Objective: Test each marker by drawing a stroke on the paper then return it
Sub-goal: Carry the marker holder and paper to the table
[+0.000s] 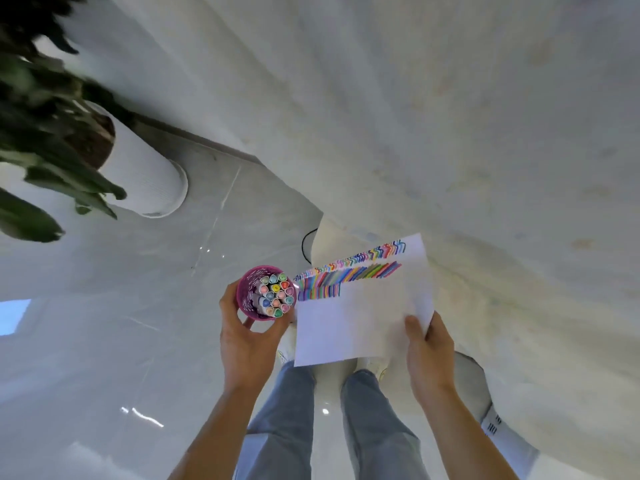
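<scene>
My left hand (247, 336) grips a pink mesh cup (246, 292) from its left side and from below. The cup is packed with several capped markers (276, 295), their coloured ends facing the camera. A white sheet of paper (360, 320) is pinched at its lower right corner by my right hand (427, 355). The sheet is held in the air, with rows of coloured strokes (349, 271) across its top part. Cup and paper sit side by side, almost touching, above my legs and the floor.
A white marbled table (450, 133) fills the upper right, its edge just beyond the paper. A potted plant in a white pot (145, 174) stands on the glossy grey floor (104, 341) at left. My jeans and shoes show below. A black cable (306, 244) lies by the table edge.
</scene>
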